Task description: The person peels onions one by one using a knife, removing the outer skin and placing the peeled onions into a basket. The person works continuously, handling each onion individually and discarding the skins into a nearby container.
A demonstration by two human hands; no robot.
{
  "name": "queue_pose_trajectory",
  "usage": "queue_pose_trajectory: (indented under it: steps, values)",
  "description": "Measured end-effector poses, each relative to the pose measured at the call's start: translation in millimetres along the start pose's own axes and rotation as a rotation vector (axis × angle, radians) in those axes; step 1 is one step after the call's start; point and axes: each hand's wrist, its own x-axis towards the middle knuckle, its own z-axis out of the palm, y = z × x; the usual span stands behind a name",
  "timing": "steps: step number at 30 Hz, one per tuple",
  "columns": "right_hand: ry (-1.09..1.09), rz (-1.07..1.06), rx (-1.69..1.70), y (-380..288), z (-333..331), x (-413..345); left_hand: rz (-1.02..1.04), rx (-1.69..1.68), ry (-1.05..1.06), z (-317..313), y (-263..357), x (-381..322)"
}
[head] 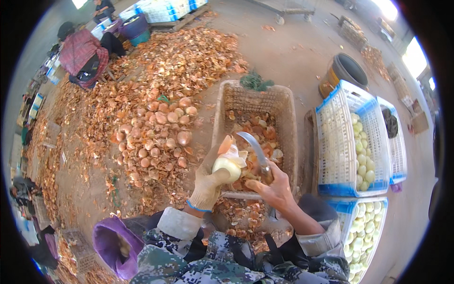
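My left hand [209,184], in a knitted work glove with a blue cuff edge, holds a partly peeled onion [228,167]. White flesh shows on its lower side, while loose skin still hangs from the top. In my bare right hand [275,186] is a knife with a curved blade [253,143]; the blade points up and to the left, just right of the onion and apart from it. Beneath both hands stands a dirty plastic crate [291,117] with onion skins [262,127] on its bottom. Green netting [256,81] hangs over its far rim.
Unpeeled onions [156,131] lie heaped at left, with skins [184,56] spread beyond. White-and-blue crates [340,142] of peeled onions [362,156] stand at right, near a dark bucket [344,74]. A purple sack [117,245] is at lower left. A person [83,53] sits at upper left.
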Motion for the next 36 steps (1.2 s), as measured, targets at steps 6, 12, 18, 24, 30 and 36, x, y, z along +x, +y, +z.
queue_pose_trajectory:
  steps: [6,12,18,24,30,36]
  values:
    - [-0.02,0.186,-0.009,15.4,0.9,5.9,-0.024,0.08,-0.106,1.9,-22.3,-3.9]
    - [0.117,0.178,0.33,19.0,9.8,1.6,-0.203,-0.038,-0.11,-13.4,-26.5,2.2]
    - [0.007,-0.056,-0.017,1.3,1.4,4.1,-0.273,-0.027,-0.107,-14.5,-17.6,-3.7]
    - [-0.118,0.181,0.542,1.6,-1.4,4.0,-0.236,-0.017,-0.084,-10.2,-21.5,-3.7]
    - [-0.12,0.409,1.054,-10.4,-0.9,7.0,-0.192,-0.294,-0.218,-10.1,-27.8,-9.2]
    - [-0.097,0.431,1.022,-15.7,-0.1,10.6,-0.142,-0.022,-0.161,-3.7,-23.5,-5.3]
